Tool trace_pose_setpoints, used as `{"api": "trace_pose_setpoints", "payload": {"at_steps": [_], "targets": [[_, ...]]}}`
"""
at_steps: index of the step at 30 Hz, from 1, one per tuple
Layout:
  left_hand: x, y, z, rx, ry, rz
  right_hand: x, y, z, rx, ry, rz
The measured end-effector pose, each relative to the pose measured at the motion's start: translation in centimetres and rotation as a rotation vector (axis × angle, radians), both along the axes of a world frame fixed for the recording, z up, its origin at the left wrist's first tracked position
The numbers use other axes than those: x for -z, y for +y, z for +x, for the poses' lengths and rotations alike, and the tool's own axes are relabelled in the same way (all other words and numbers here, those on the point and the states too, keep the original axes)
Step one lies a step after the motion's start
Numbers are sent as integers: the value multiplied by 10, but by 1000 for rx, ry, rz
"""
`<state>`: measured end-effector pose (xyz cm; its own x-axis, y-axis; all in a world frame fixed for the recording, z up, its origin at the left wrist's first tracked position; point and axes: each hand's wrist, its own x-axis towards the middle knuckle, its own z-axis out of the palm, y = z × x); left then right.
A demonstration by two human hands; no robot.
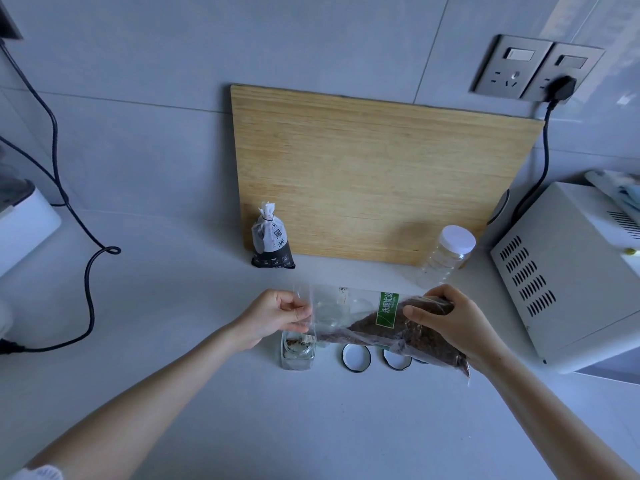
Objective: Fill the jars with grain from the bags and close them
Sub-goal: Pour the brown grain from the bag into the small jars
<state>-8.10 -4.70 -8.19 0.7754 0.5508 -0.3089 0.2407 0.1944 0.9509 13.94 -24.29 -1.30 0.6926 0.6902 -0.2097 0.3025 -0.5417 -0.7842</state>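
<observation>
A clear plastic bag of brown grain (367, 322) with a green label lies on its side in the air above the counter. My left hand (277, 315) pinches its open mouth, and my right hand (446, 320) grips its full end, raised higher. Under the mouth stands a small square glass jar (298, 353) with a little grain in its bottom. Two round lids (356, 356) (396, 360) lie upside down to the right of the jar. A tied black-and-white grain bag (272, 242) stands farther back.
A wooden cutting board (374, 168) leans on the wall. A clear plastic jar with a white lid (446, 258) stands by it. A white microwave (568, 271) fills the right side, plugged into a wall socket (561, 86). A black cable (83, 237) trails over the counter on the left.
</observation>
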Motion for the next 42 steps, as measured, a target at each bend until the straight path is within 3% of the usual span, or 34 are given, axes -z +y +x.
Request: {"api": "trace_pose_setpoints", "payload": {"at_steps": [12, 42], "targets": [[3, 1, -2, -20, 6, -27, -3, 2, -1, -19, -75, -24], [1, 0, -3, -33, 8, -15, 1, 4, 3, -31, -54, -20]]}}
